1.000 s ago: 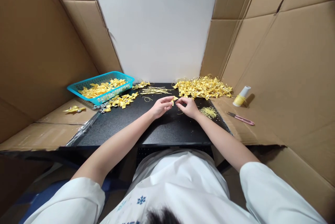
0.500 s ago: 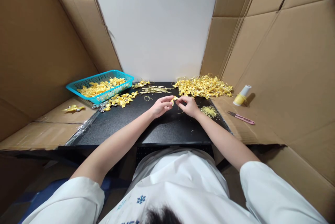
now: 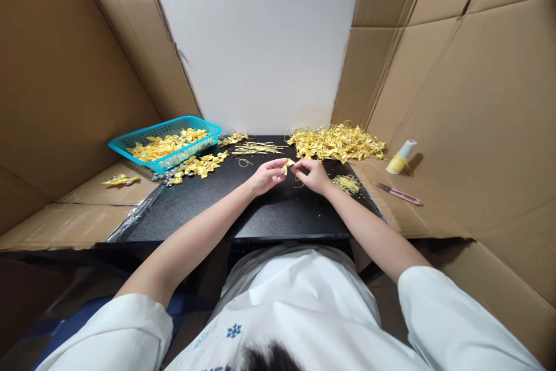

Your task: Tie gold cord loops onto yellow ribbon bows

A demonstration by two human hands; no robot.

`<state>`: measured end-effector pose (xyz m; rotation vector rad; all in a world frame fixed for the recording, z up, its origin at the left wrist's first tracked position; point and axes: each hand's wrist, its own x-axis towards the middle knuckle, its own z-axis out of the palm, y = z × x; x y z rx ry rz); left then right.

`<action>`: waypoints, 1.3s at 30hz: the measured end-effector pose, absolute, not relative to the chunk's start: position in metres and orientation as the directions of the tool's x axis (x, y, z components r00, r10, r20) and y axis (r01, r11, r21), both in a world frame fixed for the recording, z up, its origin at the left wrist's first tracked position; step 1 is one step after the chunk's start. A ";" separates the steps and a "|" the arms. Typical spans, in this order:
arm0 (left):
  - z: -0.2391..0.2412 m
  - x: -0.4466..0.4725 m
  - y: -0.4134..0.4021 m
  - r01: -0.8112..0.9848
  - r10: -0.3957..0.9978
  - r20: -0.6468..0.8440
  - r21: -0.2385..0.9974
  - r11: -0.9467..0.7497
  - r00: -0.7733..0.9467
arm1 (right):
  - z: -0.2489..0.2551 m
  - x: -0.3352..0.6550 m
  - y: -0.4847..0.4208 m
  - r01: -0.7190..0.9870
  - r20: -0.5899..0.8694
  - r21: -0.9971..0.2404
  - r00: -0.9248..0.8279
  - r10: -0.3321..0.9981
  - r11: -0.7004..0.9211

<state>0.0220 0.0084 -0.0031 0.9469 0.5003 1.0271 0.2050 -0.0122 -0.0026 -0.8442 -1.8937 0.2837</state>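
Over the black tabletop (image 3: 182, 215), my left hand (image 3: 266, 177) is closed on a small yellow ribbon bow (image 3: 289, 164), held between thumb and fingers. My right hand (image 3: 313, 175) pinches close against the bow's right side. Its fingertips grip a thin yellow cord (image 3: 299, 186), whose loose end shows beneath them; the exact grip is too small to make out. Just beyond my hands lies a bundle of straight yellow cords (image 3: 258, 149), with a single cord loop (image 3: 245, 162) in front of it.
A blue basket (image 3: 163, 126) of yellow bows stands at the left, beside loose bows (image 3: 204, 164) and silver bells (image 3: 164, 176). Bows with cords form a heap (image 3: 341, 142) at back right. Cord scraps (image 3: 347, 184), pink thread snips (image 3: 400, 194) and a cord spool (image 3: 400, 158) lie right. Cardboard walls flank both sides.
Both hands stay in nearly the same place, with the yellow bow still between them. The fingers shift only very slightly; the view moves a touch.
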 end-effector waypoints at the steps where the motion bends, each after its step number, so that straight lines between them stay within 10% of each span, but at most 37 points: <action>1: -0.003 0.022 0.008 -0.494 0.887 0.065 0.848 0.193 0.458 | -0.003 0.205 -0.012 0.428 0.704 -0.534 -0.253 0.664 0.729; 39: -0.003 0.023 0.006 -0.471 0.859 0.042 0.849 0.238 0.511 | -0.007 0.200 -0.012 0.337 0.652 -0.641 -0.233 0.721 0.689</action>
